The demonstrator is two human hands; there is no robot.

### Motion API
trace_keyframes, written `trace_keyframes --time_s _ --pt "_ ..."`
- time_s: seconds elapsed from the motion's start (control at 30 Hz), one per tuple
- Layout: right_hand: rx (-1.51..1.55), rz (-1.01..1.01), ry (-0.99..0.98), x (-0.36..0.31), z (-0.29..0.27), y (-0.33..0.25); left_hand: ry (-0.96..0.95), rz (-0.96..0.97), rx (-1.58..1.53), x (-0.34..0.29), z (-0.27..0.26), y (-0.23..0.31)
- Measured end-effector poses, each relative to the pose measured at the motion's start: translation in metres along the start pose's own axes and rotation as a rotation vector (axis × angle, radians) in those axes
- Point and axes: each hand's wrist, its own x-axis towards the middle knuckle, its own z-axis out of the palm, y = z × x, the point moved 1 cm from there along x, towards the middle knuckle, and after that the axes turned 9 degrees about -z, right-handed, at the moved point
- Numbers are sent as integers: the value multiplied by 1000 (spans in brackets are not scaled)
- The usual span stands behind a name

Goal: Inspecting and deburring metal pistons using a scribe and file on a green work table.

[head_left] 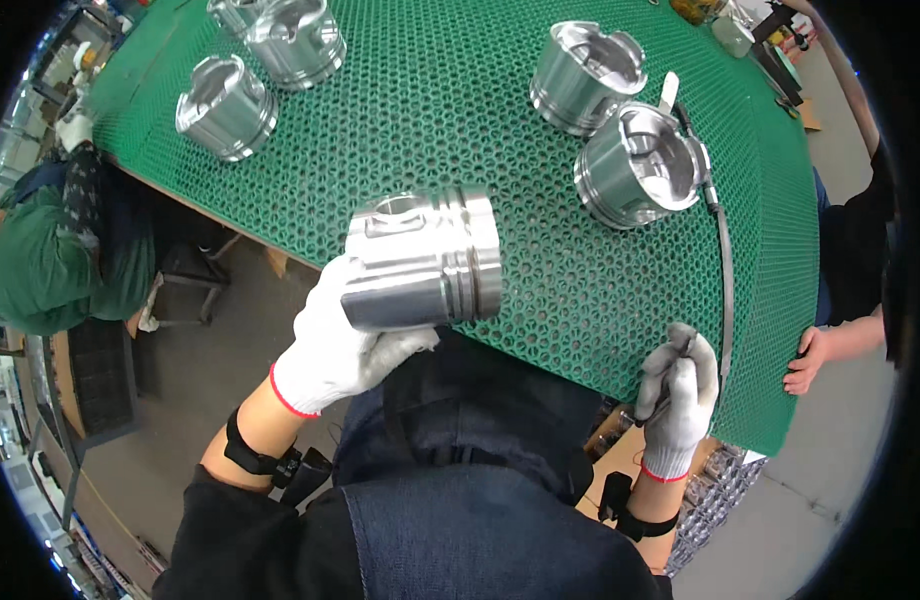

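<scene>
Left hand: the gloved left hand [345,345] gripped a metal piston [425,260] lying on its side, just over the near edge of the green honeycomb mat [460,130].
Right hand: the gloved right hand [675,395] was closed on a thin dark ring [725,290] at the mat's near right.
Far right: two pistons [620,120] stood touching.
Far left: more pistons [255,75].
Right edge: another person's hand [805,360] rested on the mat.
</scene>
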Motion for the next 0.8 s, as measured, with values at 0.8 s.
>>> trace_keyframes --time_s 0.8 --pt "-569 -875 -1293 -53 120 -149 -220 320 475 79 -59 29"
